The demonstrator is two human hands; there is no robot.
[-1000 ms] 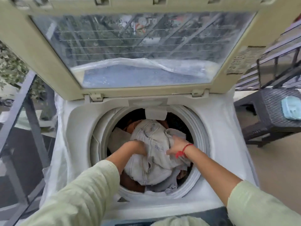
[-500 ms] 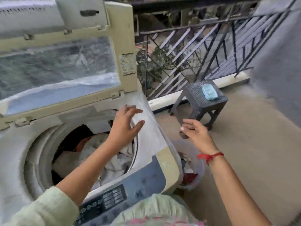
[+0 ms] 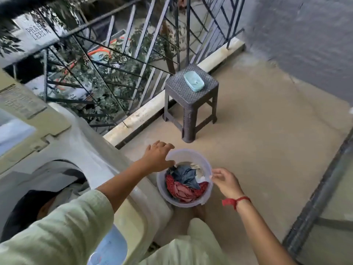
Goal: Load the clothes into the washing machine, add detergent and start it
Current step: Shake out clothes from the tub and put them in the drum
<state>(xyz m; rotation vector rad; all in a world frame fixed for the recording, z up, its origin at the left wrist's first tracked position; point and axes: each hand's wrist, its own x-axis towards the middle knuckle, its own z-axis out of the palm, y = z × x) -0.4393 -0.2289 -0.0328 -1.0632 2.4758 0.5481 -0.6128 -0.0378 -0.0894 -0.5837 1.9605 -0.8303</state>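
Observation:
A translucent plastic bucket [image 3: 207, 196] stands on the floor right of the washing machine [image 3: 82, 142]. It holds red, blue-grey and white clothes [image 3: 185, 180]. My left hand [image 3: 158, 157] lies over the bucket's far left rim with its fingers spread. My right hand [image 3: 225, 180] touches the right rim with thumb and fingertips and holds nothing. The machine's drum opening [image 3: 38, 188] is at the lower left, with a pale garment [image 3: 63, 194] partly visible inside behind my left sleeve. The lid [image 3: 28, 111] stands raised.
A dark woven stool [image 3: 191, 92] stands by the balcony railing [image 3: 133, 54], with a light blue lidded box [image 3: 193, 81] on top. The machine's control panel [image 3: 108, 249] is at the bottom. Beige floor stretches to the right, up to a grey wall [image 3: 305, 35].
Both hands have left the drum and swung right and down to the bucket's rim. My view has turned from the machine to the balcony floor.

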